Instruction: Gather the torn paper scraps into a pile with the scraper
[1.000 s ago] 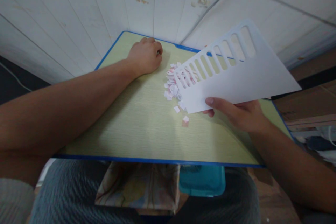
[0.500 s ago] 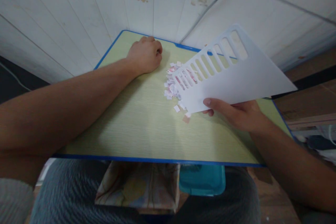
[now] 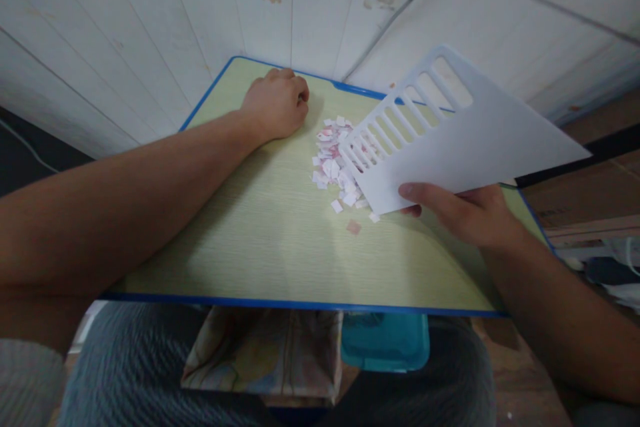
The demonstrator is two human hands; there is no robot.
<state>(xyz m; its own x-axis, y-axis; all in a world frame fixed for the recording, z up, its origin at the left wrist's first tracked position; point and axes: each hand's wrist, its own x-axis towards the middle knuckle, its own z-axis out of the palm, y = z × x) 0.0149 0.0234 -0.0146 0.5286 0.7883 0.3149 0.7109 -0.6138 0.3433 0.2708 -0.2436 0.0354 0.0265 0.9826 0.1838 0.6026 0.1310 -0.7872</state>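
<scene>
Slotted sheet [image 3: 480, 140], partly-hidden scraps [image 3: 330, 165], wall [image 3: 320, 27] beyond

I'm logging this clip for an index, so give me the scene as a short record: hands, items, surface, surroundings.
Left hand: loosely curled, resting on the table, nothing visible in it
Right hand: gripping the sheet by its near edge, thumb on top
Sheet: white, tilted, slotted along its far edge
Bits: small white and pinkish pieces, heaped, partly behind the sheet
Table: pale green top, blue rim
Behind table: white wall
Below near rim: teal container
Sheet touching bits: cannot tell
</scene>
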